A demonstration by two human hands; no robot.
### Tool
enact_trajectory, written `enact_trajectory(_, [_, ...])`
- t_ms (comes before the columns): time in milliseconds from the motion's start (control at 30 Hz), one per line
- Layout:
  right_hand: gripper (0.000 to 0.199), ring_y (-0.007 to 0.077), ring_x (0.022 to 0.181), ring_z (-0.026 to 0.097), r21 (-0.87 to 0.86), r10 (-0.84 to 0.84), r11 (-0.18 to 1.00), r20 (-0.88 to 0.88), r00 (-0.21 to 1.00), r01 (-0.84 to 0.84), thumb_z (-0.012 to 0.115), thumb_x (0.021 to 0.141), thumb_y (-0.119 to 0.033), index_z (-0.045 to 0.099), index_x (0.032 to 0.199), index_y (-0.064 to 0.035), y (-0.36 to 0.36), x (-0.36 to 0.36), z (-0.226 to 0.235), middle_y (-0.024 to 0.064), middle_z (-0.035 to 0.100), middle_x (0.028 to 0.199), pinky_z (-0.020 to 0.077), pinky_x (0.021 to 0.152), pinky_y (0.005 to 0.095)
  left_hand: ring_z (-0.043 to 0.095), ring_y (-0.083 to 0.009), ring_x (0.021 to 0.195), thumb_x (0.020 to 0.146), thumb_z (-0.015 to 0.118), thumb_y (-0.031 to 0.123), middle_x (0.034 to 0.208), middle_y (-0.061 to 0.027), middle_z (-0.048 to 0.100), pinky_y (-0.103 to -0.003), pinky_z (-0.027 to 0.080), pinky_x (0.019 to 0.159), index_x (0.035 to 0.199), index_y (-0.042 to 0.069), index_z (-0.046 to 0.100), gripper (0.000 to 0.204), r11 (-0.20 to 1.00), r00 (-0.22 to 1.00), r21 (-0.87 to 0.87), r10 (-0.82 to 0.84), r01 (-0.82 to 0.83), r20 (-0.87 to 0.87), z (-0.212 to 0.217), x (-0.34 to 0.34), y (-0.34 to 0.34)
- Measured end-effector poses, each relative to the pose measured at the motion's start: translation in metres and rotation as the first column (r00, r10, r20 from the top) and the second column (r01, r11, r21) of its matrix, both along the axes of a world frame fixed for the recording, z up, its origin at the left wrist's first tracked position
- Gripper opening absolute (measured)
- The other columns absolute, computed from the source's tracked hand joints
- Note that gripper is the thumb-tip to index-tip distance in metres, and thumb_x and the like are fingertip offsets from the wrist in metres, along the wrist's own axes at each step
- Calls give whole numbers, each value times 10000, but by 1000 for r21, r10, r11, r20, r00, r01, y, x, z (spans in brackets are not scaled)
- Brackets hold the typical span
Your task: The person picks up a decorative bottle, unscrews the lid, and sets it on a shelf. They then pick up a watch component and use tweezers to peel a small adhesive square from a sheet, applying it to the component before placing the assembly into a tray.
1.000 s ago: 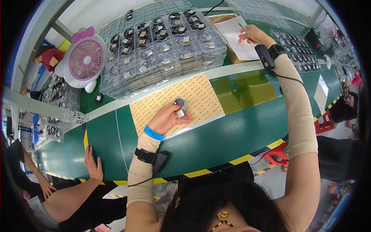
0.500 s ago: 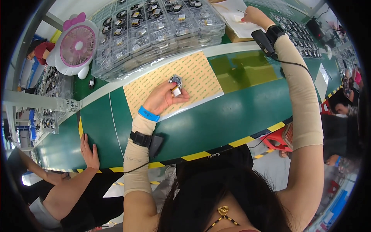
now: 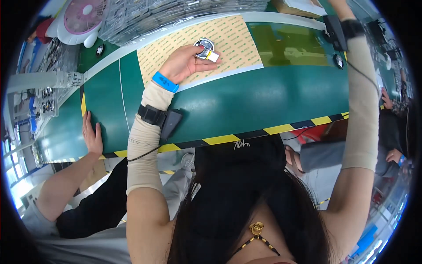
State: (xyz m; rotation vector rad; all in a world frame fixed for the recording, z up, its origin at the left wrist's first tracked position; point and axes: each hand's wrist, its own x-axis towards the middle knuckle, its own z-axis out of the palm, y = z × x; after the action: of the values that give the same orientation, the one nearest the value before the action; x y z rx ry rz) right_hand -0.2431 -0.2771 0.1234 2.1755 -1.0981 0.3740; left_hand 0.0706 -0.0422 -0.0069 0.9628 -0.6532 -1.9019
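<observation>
Head view, read left to right. At the near left edge of the green worktable, a neighbouring person's hand lies flat on the top. A pink desk fan stands at the far left corner, beside stacked clear trays.

The left hand rests on the tan patterned mat, which lies along the far edge near the middle. Its fingers are closed around a small round metal part with a pale tab. The part sits at the fingertips, above the mat, and projects to the right of the grip; thumb below, fingers above, as far as can be told. A blue wristband and a black wrist device sit on that forearm.

The right hand reaches past the far right corner and leaves the picture at the top, so its closure cannot be told.

Judged good practice: keep the part pinched lightly by its rim, low over the mat, with the tab side left uncovered so that it stays visible and cannot be bent.
</observation>
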Motion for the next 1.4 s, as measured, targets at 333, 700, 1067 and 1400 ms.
enact_trajectory(333, [250,221,811,622,180,-816,-47,561,142,-983,489,914,-183,565,953,52,201,49,-122,197,594,967,527,743,320,515,-377,1084,924,332,114,1136,-287,504,-393,438,955,1159,-124,370,337,965,926,5,253,-262,-279,28,25,31])
enact_trajectory(700, [190,238,803,627,116,-804,192,587,-88,-975,508,901,-138,540,980,32,182,45,-138,184,600,962,527,737,295,613,-247,831,881,449,181,961,-127,638,-309,492,685,1004,1,565,246,961,782,-212,-10,181,623,40,27,76])
enact_trajectory(1067, [181,228,799,637,357,-719,411,693,-57,-839,516,891,-90,541,978,67,216,3,-139,174,606,938,539,717,297,526,-248,864,759,545,183,1302,-41,462,-333,471,718,796,16,580,174,414,211,-383,404,826,890,10,-80,19])
enact_trajectory(1400, [203,232,774,643,363,-742,509,645,-184,-781,532,884,-92,546,982,85,224,9,-141,171,613,915,543,709,291,503,-243,796,737,549,192,1318,-3,450,-336,462,689,732,9,579,186,484,200,-345,326,804,924,9,-81,18])
